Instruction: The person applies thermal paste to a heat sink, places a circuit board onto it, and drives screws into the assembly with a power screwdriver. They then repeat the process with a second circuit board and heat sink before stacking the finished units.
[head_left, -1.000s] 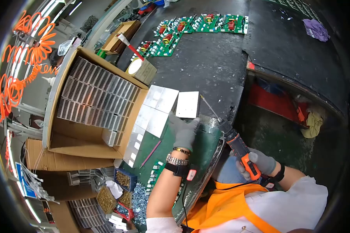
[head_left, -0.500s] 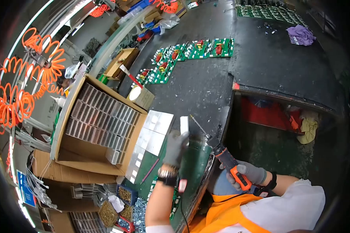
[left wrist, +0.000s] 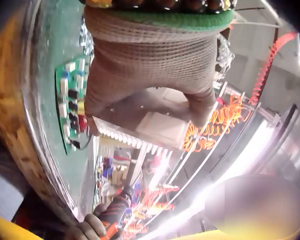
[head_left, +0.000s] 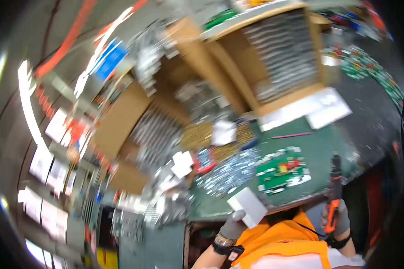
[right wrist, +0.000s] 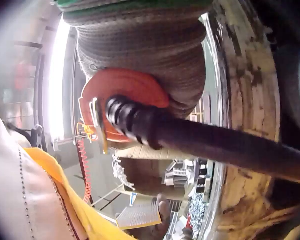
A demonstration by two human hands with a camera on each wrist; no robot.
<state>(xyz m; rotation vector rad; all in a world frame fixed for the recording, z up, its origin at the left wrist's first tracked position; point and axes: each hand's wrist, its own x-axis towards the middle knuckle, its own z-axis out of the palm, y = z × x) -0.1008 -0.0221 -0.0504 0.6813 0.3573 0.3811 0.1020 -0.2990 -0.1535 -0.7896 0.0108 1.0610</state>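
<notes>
In the head view, my gloved left hand grips a flat-faced metal heat sink at its edge, just above the front of the bench. The left wrist view shows thumb and fingers at opposite sides of it, a row of fins along one edge and a pale pad on its face. My gloved right hand is wrapped around the orange and black handle of an electric screwdriver, its front end pointing away over the bench edge. A dark cable leaves the handle's orange end. Between the hands lies a green circuit board.
Loose silvery screws are heaped left of the board, with brass screws behind. A cardboard box of finned heat sinks stands at the back. White-faced plates and a purple pen lie before it. More boards sit far right.
The head view has swung left and blurred. My left hand has picked up the separate heat sink from the bench and brought it back near my body. My right hand still holds the screwdriver.
</notes>
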